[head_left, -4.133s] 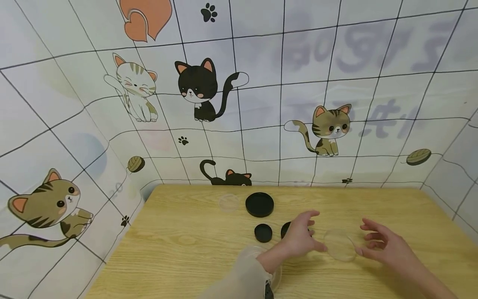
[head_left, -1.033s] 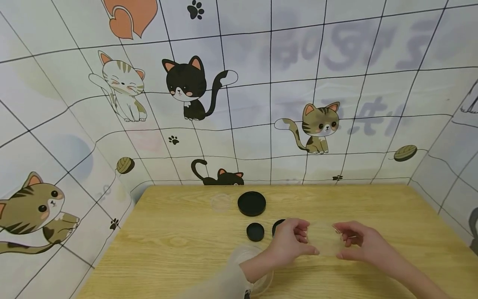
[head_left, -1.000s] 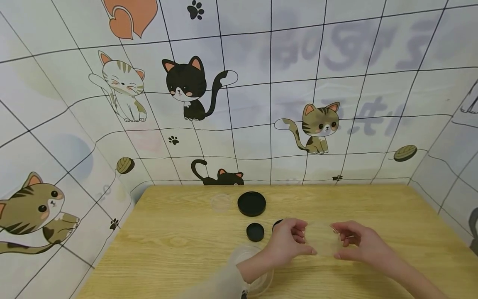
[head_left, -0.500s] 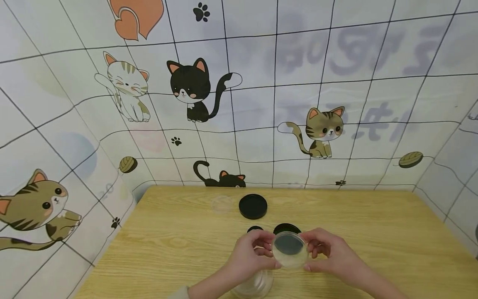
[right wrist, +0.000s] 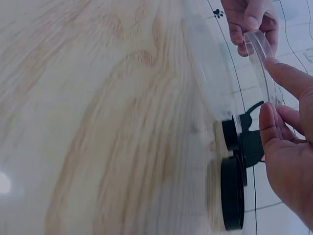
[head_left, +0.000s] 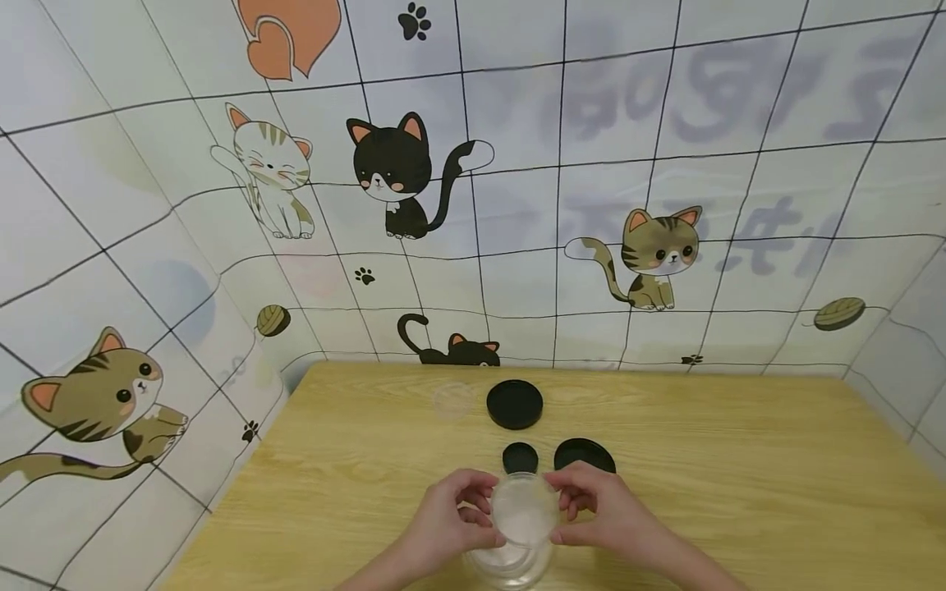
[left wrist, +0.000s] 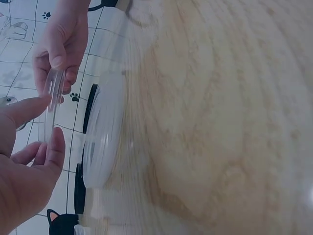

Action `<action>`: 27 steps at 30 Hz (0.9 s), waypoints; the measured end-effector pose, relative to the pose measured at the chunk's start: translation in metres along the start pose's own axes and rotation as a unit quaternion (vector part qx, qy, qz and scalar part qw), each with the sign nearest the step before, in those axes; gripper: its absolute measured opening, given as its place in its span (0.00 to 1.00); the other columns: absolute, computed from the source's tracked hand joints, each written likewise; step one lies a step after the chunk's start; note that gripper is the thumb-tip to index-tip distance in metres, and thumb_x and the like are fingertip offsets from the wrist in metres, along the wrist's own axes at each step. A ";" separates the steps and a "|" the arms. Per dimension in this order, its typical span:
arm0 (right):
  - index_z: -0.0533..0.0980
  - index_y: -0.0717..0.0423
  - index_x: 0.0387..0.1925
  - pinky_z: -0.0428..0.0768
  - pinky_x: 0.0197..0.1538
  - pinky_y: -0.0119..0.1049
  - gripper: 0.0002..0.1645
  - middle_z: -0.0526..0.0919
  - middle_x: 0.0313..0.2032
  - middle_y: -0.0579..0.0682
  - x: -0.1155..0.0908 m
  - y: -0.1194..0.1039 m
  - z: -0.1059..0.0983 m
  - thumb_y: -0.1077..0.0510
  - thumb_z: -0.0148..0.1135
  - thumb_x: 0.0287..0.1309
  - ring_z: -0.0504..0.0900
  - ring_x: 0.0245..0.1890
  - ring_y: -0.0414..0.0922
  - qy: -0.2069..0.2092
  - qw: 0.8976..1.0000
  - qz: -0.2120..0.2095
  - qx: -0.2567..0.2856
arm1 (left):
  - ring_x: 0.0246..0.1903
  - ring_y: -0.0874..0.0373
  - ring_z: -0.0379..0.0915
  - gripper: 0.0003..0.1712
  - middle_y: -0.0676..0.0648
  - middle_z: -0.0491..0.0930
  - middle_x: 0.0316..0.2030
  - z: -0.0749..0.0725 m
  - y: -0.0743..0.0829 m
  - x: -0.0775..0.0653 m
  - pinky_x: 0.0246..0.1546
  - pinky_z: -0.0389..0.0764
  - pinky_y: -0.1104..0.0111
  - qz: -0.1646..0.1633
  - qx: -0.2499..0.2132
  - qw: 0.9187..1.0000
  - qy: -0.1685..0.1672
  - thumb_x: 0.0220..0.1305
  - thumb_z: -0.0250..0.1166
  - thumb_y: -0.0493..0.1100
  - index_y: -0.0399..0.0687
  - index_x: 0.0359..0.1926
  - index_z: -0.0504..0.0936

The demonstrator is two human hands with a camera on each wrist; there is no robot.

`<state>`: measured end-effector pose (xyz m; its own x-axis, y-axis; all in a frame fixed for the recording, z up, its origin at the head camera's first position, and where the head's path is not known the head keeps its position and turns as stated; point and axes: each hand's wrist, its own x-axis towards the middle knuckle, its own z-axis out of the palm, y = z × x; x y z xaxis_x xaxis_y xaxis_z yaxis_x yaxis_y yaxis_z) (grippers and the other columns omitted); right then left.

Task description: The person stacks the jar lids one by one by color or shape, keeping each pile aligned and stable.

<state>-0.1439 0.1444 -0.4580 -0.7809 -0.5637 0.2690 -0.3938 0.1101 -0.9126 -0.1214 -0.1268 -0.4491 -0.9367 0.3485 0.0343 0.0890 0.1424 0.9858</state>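
Note:
A clear, round, shallow dish (head_left: 525, 510) like a petri dish is held up between both hands, tilted with its flat face toward the head camera. My left hand (head_left: 456, 515) pinches its left edge between thumb and fingers; my right hand (head_left: 602, 509) pinches the right edge. In both wrist views the dish is seen edge-on, with a narrow double rim. Below it on the table sits a larger clear round dish or stack (head_left: 517, 570), apart from the held one and partly hidden by it. Just behind are a small black round dish (head_left: 521, 458) and a medium black one (head_left: 584, 454).
A large black round dish (head_left: 514, 404) lies farther back on the wooden table (head_left: 355, 476). Left of it is a faint clear disc (head_left: 452, 400). A cat-patterned cloth wall (head_left: 517, 287) rises behind the table's far edge.
Both hands have moved left with the clear dish, from the right of the black dishes to above the larger clear dish. It was flatter about four seconds ago and now stands tilted up.

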 end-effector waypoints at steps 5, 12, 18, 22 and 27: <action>0.78 0.73 0.54 0.83 0.38 0.32 0.32 0.78 0.40 0.51 0.012 0.002 0.018 0.63 0.81 0.49 0.79 0.35 0.42 -0.001 1.000 0.006 -0.005 | 0.36 0.55 0.76 0.35 0.45 0.75 0.42 -0.012 -0.001 -0.014 0.40 0.84 0.69 -0.018 0.032 0.999 0.017 0.44 0.79 0.24 0.31 0.56 0.77; 0.78 0.71 0.55 0.82 0.40 0.32 0.33 0.78 0.39 0.50 0.019 0.006 0.034 0.66 0.81 0.47 0.78 0.36 0.38 -0.008 0.998 0.067 -0.021 | 0.34 0.58 0.75 0.37 0.46 0.74 0.42 -0.016 -0.012 -0.021 0.36 0.82 0.71 -0.027 0.081 0.996 0.037 0.43 0.82 0.27 0.34 0.56 0.77; 0.78 0.70 0.53 0.82 0.40 0.31 0.31 0.78 0.37 0.49 0.019 0.009 0.036 0.66 0.81 0.46 0.78 0.36 0.37 -0.010 0.997 0.076 -0.028 | 0.31 0.61 0.75 0.37 0.48 0.73 0.41 -0.013 -0.019 -0.022 0.34 0.82 0.71 -0.019 0.102 0.993 0.046 0.40 0.83 0.28 0.36 0.55 0.78; 0.79 0.69 0.52 0.82 0.40 0.31 0.31 0.78 0.38 0.49 0.018 0.011 0.038 0.66 0.81 0.45 0.78 0.35 0.36 -0.009 0.996 0.076 -0.037 | 0.31 0.62 0.74 0.37 0.48 0.73 0.40 -0.012 -0.020 -0.022 0.34 0.82 0.72 -0.019 0.110 0.993 0.046 0.39 0.82 0.27 0.35 0.54 0.78; 0.79 0.68 0.51 0.81 0.39 0.30 0.31 0.77 0.39 0.50 0.019 0.011 0.039 0.66 0.82 0.43 0.77 0.35 0.36 -0.012 0.995 0.085 -0.049 | 0.33 0.63 0.72 0.36 0.48 0.73 0.41 -0.013 -0.022 -0.023 0.33 0.81 0.72 -0.017 0.120 0.992 0.040 0.39 0.82 0.27 0.34 0.53 0.78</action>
<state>-0.1443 0.1024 -0.4749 -0.8293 -0.5491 0.1040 -0.3022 0.2841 -0.9099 -0.1062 -0.1497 -0.4695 -0.9635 0.2666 0.0239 0.1258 0.3721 0.9196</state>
